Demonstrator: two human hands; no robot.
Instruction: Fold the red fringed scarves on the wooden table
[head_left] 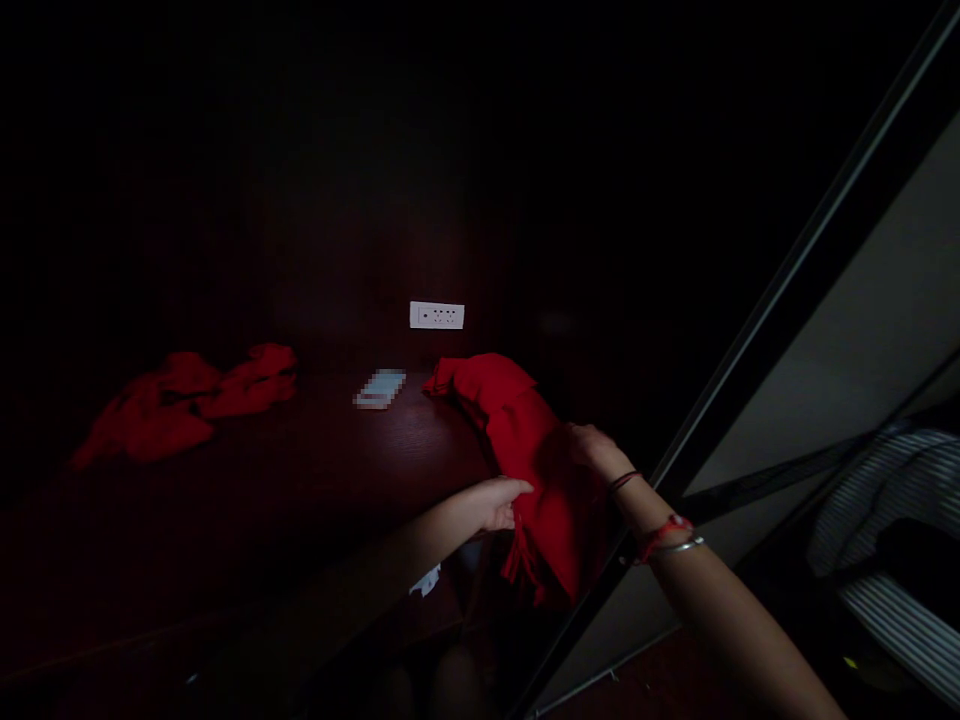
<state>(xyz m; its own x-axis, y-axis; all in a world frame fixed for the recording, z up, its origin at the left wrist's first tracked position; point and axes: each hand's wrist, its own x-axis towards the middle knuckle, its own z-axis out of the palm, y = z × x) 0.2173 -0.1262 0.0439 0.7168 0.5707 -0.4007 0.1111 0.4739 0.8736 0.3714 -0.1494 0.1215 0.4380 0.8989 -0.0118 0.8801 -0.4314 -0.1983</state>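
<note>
The cloth (517, 425) lies at five o'clock from the socket (437, 316). The left hand (501, 502) pinches its edge, thumb on top; the right hand's (596, 448) hold I cannot tell. Even tension should limit creases.

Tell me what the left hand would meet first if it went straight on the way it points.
The red cloth, which the left hand appears to touch; depth beyond is unclear.

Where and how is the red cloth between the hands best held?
The red cloth looks long and limp, so probably by opposite long edges, one hand from each side, where the left hand and right hand are; one alone might let it sag.
</note>
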